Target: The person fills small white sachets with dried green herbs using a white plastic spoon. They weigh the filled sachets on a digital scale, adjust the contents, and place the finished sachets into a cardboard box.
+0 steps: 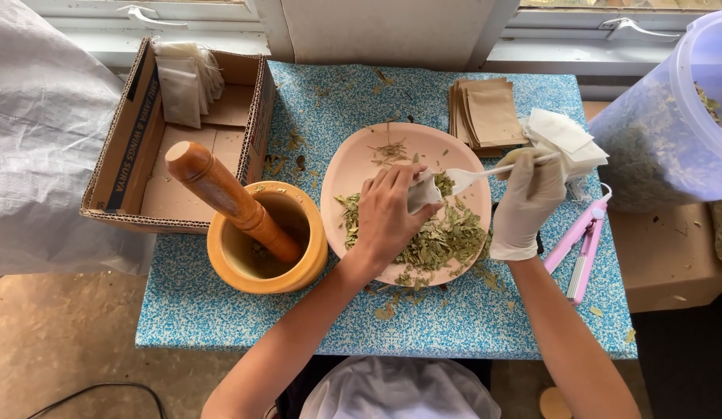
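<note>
Over the pink plate (353,167) of dried leaves (446,237), our left hand (388,217) pinches a small white bag (423,192); our gloved right hand (528,203) grips a white fork (473,175).

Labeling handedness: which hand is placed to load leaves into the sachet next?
Right. The gloved right hand holds the white spoon, its bowl at the small white sachet. The left hand pinches that sachet over the pink plate.
</note>
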